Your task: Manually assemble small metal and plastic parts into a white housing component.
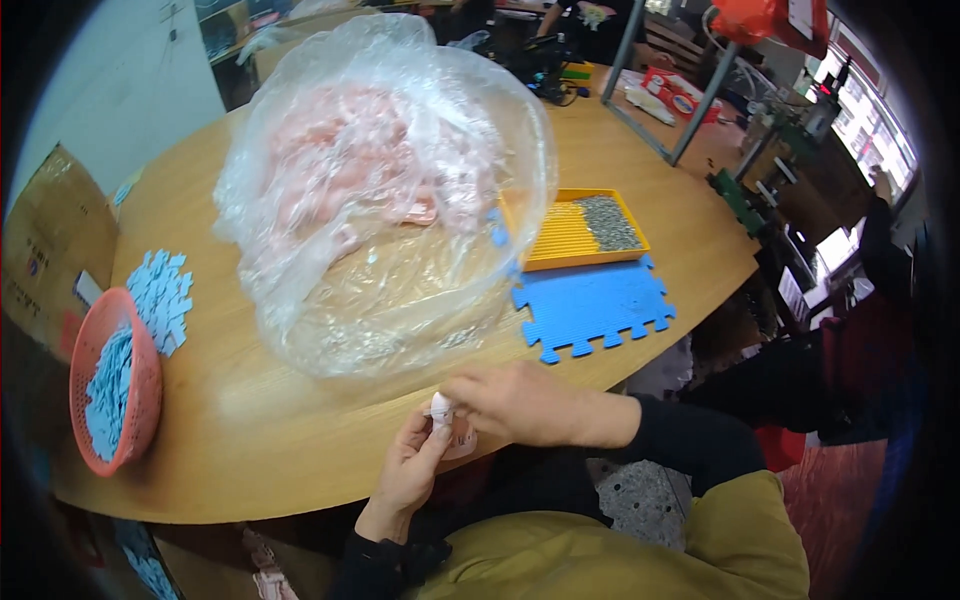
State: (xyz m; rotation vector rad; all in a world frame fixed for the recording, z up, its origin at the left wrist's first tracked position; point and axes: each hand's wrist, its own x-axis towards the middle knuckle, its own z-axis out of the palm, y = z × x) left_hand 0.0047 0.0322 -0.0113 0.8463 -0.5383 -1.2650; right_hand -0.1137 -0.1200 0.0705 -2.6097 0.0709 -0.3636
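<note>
At the table's near edge, my left hand (405,475) is closed on a small plastic part (462,440), pale pink with a white rounded piece (441,408) at its upper left. My right hand (530,403) comes in from the right, its fingers bent together at the white piece. Those fingertips partly cover the part, so its exact kind cannot be made out. Beyond both hands lies a large clear plastic bag (390,290), opened wide, with a heap of pale pink plastic pieces (340,140) inside.
A yellow ribbed tray (565,266) with small metal pieces (610,222) touches a blue foam mat (600,305) on the right. At left, a pink basket (148,400) holds light blue pieces, with more light blue pieces (160,295) heaped beside it. A cardboard box (55,240) stands far left.
</note>
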